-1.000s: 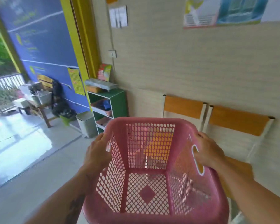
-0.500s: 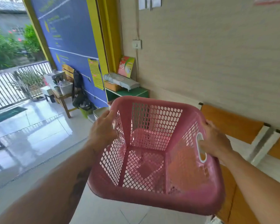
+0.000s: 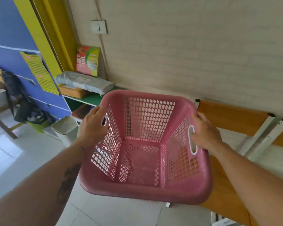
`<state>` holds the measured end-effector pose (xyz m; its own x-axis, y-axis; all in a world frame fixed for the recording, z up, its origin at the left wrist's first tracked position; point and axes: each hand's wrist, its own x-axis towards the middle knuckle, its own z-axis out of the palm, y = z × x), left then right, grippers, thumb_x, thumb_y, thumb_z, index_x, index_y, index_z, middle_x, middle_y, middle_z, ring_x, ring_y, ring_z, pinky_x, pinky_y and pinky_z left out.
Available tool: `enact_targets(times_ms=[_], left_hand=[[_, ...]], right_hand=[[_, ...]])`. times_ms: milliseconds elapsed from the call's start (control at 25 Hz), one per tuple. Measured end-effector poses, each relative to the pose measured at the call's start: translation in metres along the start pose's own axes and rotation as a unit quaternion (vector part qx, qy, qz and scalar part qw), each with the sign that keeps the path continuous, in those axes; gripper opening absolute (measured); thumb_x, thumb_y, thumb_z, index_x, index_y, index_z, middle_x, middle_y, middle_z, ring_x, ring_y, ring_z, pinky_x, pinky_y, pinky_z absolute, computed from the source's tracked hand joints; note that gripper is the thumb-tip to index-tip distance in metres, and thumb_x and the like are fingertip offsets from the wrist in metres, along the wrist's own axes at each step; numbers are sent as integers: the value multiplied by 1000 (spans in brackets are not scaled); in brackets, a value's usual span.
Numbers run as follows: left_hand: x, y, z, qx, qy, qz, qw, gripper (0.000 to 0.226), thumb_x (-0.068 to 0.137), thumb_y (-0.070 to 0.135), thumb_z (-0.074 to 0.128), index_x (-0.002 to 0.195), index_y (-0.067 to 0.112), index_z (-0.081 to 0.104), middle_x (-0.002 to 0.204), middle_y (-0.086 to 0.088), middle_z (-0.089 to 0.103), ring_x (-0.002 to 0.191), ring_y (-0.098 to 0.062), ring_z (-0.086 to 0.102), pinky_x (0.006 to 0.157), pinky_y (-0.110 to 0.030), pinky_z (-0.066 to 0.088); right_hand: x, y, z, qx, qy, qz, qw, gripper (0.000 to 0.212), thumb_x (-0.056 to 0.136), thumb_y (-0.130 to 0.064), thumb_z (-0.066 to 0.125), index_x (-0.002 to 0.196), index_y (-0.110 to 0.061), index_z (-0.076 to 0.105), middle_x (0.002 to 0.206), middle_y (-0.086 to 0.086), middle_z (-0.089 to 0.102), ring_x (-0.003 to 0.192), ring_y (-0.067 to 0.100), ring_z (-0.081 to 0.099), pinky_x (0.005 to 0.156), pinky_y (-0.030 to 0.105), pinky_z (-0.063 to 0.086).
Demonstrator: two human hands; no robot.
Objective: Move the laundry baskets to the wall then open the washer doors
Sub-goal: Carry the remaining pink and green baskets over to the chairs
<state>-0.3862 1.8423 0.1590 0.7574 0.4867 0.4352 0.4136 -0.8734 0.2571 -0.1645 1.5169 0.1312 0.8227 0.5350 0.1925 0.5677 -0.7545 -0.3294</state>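
An empty pink plastic laundry basket with perforated walls hangs in the air in front of me, tilted slightly away. My left hand grips its left rim by the handle slot. My right hand grips the right rim, fingers through the white-edged handle slot. The beige wall is close behind the basket. No washer is visible.
Orange chairs with white frames stand along the wall at right, partly under the basket. A green shelf unit with packages and a detergent box sits at left. A white bin stands on the tiled floor beside it.
The view has turned left and tipped down along the wall. The basket, held in both hands, now sits lower and nearer the green shelf, with the chairs shifted to the right.
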Motion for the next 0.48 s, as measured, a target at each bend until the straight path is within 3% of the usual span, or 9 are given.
enact_targets(times_ms=[160,240,400,480], left_hand=[[35,-36,45,-35,-38,18,998,61,75,9,56,129,33,43,108,10,51,81,-20,59,52,-29,41],[45,-52,75,-49,-58,22,997,74,74,4,55,138,37,37,115,11,49,84,-19,58,54,-32,49],[50,-77,150,-75,-99,-41,991,95,75,-6,54,149,43,22,150,6,38,120,-24,52,78,-39,52],[50,-89,193,-97,-135,-66,984,100,75,-9,51,151,45,15,155,7,32,129,-23,46,89,-42,50]], right_hand=[[20,-15,42,-19,-16,41,999,77,78,-14,66,142,-23,25,134,-1,38,89,22,59,49,22,35],[34,-16,69,-19,-26,62,998,77,76,-12,69,139,-21,28,130,0,38,88,22,58,49,21,35],[63,-2,139,0,-66,105,992,84,66,2,71,137,-17,31,133,8,36,99,34,56,65,33,47],[76,8,184,10,-108,127,986,85,62,8,69,134,-17,33,132,11,35,98,35,57,65,35,50]])
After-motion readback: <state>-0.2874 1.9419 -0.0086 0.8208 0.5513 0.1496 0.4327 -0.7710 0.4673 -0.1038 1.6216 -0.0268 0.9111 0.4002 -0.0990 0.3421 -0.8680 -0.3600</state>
